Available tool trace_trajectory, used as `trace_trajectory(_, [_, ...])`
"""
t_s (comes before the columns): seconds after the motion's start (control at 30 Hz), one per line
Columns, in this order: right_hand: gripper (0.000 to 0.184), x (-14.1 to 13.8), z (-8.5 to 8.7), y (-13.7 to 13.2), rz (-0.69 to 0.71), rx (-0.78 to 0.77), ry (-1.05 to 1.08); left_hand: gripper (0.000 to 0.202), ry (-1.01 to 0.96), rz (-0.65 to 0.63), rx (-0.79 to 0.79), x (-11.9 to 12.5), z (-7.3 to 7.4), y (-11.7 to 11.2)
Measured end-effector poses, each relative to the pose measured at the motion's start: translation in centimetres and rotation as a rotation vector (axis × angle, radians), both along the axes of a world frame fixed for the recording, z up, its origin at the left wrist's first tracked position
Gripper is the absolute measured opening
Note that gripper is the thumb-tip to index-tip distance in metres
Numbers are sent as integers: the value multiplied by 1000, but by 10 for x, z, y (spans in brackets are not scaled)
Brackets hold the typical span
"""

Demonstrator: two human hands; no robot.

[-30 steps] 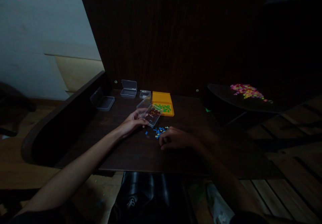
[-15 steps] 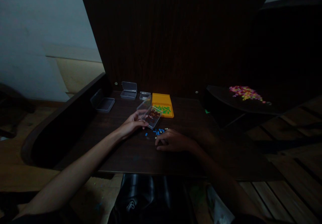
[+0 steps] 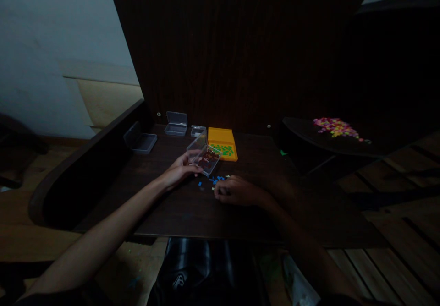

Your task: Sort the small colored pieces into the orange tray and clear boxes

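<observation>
My left hand (image 3: 184,168) grips a clear plastic box (image 3: 213,165) by its near left side, with the hinged lid standing up. Inside the box lie several small reddish-brown pieces (image 3: 207,159). Just in front of it, a loose pile of small blue pieces (image 3: 217,180), with a few pale ones among them, is spread on the dark table (image 3: 172,214). My right hand (image 3: 237,190) rests low at the right edge of this pile, its fingers curled together. Whatever is between those fingertips is too small and dark to make out.
Behind the held box is an open yellow box (image 3: 220,134) with green pieces. Open clear boxes stand at the back (image 3: 176,125) and left (image 3: 144,144). A heap of pink and yellow pieces (image 3: 338,127) lies on the right shelf. A raised side panel (image 3: 85,164) borders the left.
The fingers of my right hand have curled in more tightly and drawn slightly to the right at the pile. My left hand and the clear box have stayed in place.
</observation>
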State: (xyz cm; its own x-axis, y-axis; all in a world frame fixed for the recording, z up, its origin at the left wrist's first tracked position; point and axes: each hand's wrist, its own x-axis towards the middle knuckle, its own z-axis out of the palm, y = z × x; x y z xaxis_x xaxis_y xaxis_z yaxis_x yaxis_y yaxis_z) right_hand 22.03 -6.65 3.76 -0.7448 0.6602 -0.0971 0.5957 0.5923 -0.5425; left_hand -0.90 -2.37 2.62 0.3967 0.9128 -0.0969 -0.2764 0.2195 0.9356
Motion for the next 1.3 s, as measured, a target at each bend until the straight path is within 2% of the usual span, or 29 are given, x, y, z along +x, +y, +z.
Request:
trace_trajectory(0.2, [14, 12, 6, 6, -11, -23, 199, 64, 19, 14, -24, -1, 1, -1])
trace_trajectory(0.43, [12, 13, 2, 8, 26, -14, 296, 61, 21, 11, -7, 0, 3, -1])
trace_trajectory(0.6, [8, 12, 0, 9, 34, 7, 247, 61, 12, 10, -5, 1, 2, 0])
trace_trajectory(0.77, [19, 13, -2, 11, 120, 35, 183, 66, 30, 9, -29, -1, 0, 0])
trace_trajectory(0.97, [21, 13, -1, 9, 80, 92, 144, 66, 34, -3, -17, -1, -1, 1])
trace_trajectory(1.13, [12, 12, 1, 8, 87, 85, 106, 65, 32, -13, -7, -1, -1, 1])
trace_trajectory(1.3, [12, 9, -3, 7, 93, 80, 67, 65, 31, -14, -3, -1, -1, 1])
